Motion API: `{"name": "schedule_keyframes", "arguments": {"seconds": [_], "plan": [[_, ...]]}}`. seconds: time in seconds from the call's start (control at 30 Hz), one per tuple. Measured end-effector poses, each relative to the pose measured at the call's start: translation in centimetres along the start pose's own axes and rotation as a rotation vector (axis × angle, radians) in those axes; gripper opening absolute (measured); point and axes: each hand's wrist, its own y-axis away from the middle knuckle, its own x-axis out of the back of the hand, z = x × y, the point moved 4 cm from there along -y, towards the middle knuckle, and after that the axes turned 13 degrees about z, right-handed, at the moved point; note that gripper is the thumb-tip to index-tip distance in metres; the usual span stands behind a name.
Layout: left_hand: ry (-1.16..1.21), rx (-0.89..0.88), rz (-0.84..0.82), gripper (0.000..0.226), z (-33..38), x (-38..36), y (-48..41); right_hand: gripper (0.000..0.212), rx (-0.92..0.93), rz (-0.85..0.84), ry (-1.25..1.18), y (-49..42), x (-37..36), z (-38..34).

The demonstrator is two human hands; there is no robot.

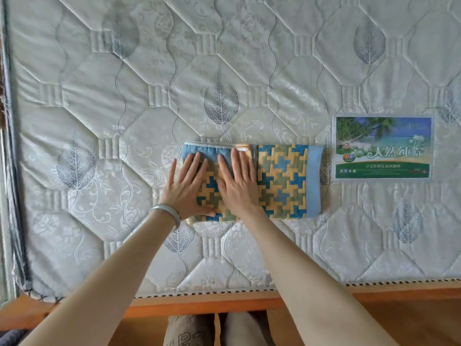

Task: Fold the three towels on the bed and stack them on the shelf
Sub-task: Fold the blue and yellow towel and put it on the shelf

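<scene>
We have both hands flat on one towel (pixel 282 181), which lies on the bed (pixel 99 121) near its front edge, just left of a printed label (pixel 383 147) on the mattress. The towel has a blue, yellow and green pattern with a plain blue border. Its left part looks doubled over, and its right part lies in a single layer.

The left hand (pixel 185 181), with a pale bangle (pixel 166 212) at the wrist, presses down with straight, spread fingers, some of them past the towel's left edge and on the mattress. The right hand (pixel 237 181) lies just beside it, also flat, fingers pointing away from us near the fold line. Neither hand grips anything.

We judge this to be the smoothing of a fold, with at least one more fold to come. The risk is in lifting off: the thick cloth may spring open if the crease is not set. At the near left corner the layers do not seem to meet squarely, so a further fold could come out crooked and stack badly. Dragging our palms could also bunch the lower layer on the soft quilting.

We cannot see the other two towels or the shelf.
</scene>
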Motion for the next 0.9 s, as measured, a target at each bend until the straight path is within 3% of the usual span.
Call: {"name": "schedule_keyframes", "arguments": {"seconds": [0.3, 0.47, 0.53, 0.63, 0.73, 0.83, 0.9], "plan": [[0.025, -0.130, -0.067, 0.147, -2.0, 0.5, 0.4, 0.064, 0.060, -0.014, -0.067, 2.8, 0.3, 0.1], [-0.074, -0.016, -0.158, 0.154, -1.9, 0.1, 0.4, 0.064, 0.106, -0.093, -0.034, 3.7, -0.9, 0.9], [-0.153, 0.010, -0.188, 0.151, -0.4, 0.9, 0.2, 0.061, 0.075, -0.087, -0.131, 3.0, 0.2, 0.5], [-0.123, 0.007, -0.064, 0.148, 2.3, 2.4, -0.1, 0.043, -0.194, 0.069, -0.439, 2.4, 3.2, 1.7], [-0.061, -0.101, 0.102, 0.136, 6.1, 3.3, -1.2, 0.028, -0.514, 0.348, -0.433, 3.4, 5.5, 5.9], [-0.072, -0.108, 0.061, 0.136, 9.7, 3.6, -3.1, 0.033, -0.796, 0.427, -0.328, 5.2, 6.7, 10.5], [-0.112, -0.099, -0.017, 0.140, 11.1, 3.0, -4.6, 0.043, -0.953, 0.375, -0.292, 6.0, 6.8, 13.3]]}}
